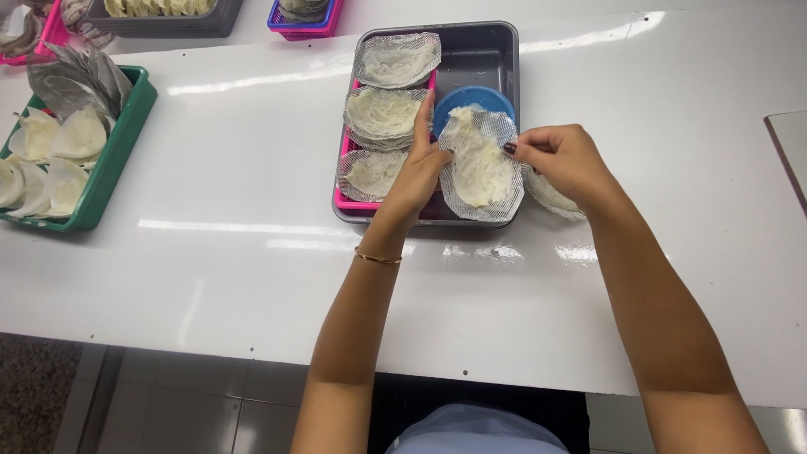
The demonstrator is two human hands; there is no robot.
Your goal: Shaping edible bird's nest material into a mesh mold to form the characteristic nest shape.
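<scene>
Right now both hands grip one mesh-wrapped white nest piece (479, 168): left hand (418, 172) pinching its left edge, right hand (565, 161) its right, above the grey metal tray (496, 50) near the counter's (252, 277) far edge

One view only, from a camera worn on the person's head, looking steeply down and forward across the white counter (252, 277). It sits close, with both forearms running up from the bottom edge. The near counter edge and floor show below. The far side is cut off at the top, so what stands there is probably only partly seen.
</scene>
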